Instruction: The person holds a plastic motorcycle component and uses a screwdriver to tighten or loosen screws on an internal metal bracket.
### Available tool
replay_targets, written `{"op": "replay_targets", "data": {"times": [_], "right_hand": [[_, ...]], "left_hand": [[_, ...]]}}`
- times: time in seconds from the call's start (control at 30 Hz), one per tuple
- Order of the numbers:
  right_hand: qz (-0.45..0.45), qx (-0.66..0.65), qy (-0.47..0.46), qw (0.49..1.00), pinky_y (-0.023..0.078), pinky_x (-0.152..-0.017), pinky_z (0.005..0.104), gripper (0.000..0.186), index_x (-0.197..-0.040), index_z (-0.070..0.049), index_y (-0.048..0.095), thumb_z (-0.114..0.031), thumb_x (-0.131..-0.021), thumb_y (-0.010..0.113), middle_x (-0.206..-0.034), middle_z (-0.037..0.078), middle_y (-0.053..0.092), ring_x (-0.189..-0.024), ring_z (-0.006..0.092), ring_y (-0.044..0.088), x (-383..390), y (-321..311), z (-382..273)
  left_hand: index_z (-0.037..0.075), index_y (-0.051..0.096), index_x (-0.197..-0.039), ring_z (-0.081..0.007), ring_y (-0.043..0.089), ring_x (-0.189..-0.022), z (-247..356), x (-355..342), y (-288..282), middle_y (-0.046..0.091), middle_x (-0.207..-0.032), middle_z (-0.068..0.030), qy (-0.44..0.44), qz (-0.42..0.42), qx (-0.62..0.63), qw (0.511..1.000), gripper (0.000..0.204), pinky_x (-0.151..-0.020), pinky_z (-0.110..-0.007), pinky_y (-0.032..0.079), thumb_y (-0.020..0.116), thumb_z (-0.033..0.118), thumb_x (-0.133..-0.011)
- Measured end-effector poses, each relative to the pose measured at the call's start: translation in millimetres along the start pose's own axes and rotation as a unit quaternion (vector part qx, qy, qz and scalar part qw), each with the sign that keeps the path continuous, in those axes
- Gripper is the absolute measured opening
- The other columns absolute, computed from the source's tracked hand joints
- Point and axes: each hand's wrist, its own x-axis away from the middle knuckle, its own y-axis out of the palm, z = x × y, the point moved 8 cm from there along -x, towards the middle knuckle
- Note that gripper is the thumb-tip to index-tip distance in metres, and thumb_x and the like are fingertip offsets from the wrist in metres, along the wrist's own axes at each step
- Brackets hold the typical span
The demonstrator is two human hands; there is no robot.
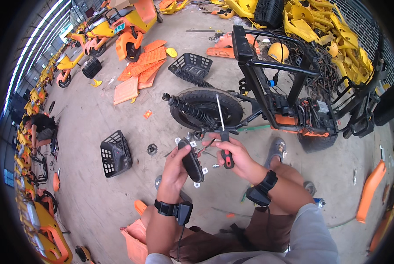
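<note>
My left hand is closed around a long, rounded black part with small pale metal tabs along its edges; its exact kind I cannot make out. In my right hand is a screwdriver with a black and red handle, its shaft pointing away from me. The right fingertips are also close to a thin dark strip or wire beside the black part. Just beyond both hands lies a wheel with a black shock absorber, attached to a stripped black scooter frame.
Left of my hands are a black basket and a small sprocket on the floor. Orange panels and another black basket lie farther off. Yellow panels are piled far right. A person crouches at far left by parked scooters.
</note>
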Motion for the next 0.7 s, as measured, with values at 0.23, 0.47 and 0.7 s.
{"op": "replay_targets", "data": {"times": [0.23,0.47,0.7], "right_hand": [[0.109,0.087,-0.119,0.983,0.042,-0.048,0.0202,0.041,-0.134,-0.005,0.046,-0.012,-0.094,0.053,-0.093,0.009,0.070,-0.053,0.0068,0.053,3,-20,-19],[0.068,0.142,-0.157,0.975,0.041,-0.046,0.0205,0.041,-0.134,-0.004,0.045,-0.007,-0.093,0.053,-0.082,0.009,0.067,-0.058,0.0091,0.060,3,-12,-17],[0.084,0.045,-0.114,0.989,0.043,-0.046,0.0232,0.041,-0.131,-0.004,0.048,-0.011,-0.092,0.057,-0.076,0.008,0.063,-0.052,0.0118,0.056,0,-28,-21]], "left_hand": [[0.004,0.057,-0.106,-0.0250,0.065,-0.093,-18,-4,-15,0.065,-0.097,-0.0092,-0.023,0.040,-0.031,0.998,0.024,-0.080,-0.039,0.051,0.062,0.020,-0.090],[0.008,0.056,-0.104,-0.0203,0.060,-0.089,-68,-1,-8,0.060,-0.098,-0.0073,-0.138,0.041,0.007,0.990,0.020,-0.072,-0.035,0.050,0.062,0.019,-0.087],[0.003,0.047,-0.128,-0.0321,0.061,-0.109,-69,8,22,0.059,-0.117,-0.0185,-0.162,-0.074,0.082,0.981,0.048,-0.086,-0.044,0.053,0.054,0.031,-0.089]]}}
